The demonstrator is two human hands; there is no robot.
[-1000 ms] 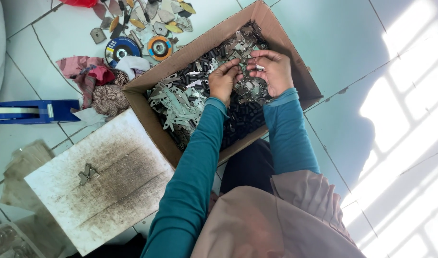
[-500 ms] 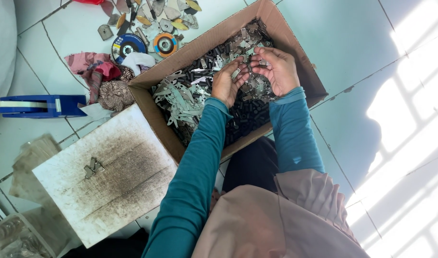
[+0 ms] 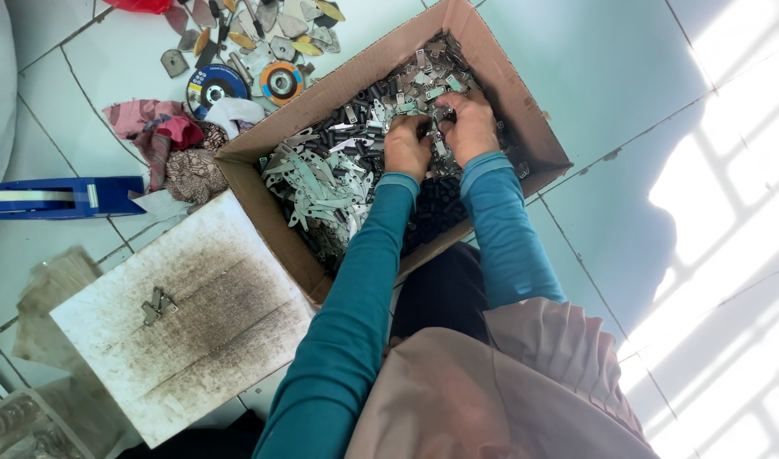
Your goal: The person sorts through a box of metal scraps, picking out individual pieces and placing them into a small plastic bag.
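Sorting through loose metal like this goes best, I judge, with slow raking strokes and a light pinch, since the stamped edges look sharp and the pieces tangle. Both hands are buried in the cardboard box [image 3: 525, 110] on the tiled floor, working the heap of small metal parts [image 3: 338, 183] that fills it, pale flat blades toward the near-left side and darker pieces toward the far end. The left hand [image 3: 406, 146] is curled with its fingers [image 3: 413, 127] bent down into the pile, touching parts; whether it actually grips one I cannot tell. The right hand [image 3: 470, 127] lies just beside it, almost touching, fingers likewise hooked loosely into the metal, neither spread flat nor fisted. A stained white board [image 3: 211, 340] carrying a few metal pieces lies beside the box; grinding discs [image 3: 245, 82] and rags [image 3: 164, 140] sit beyond.
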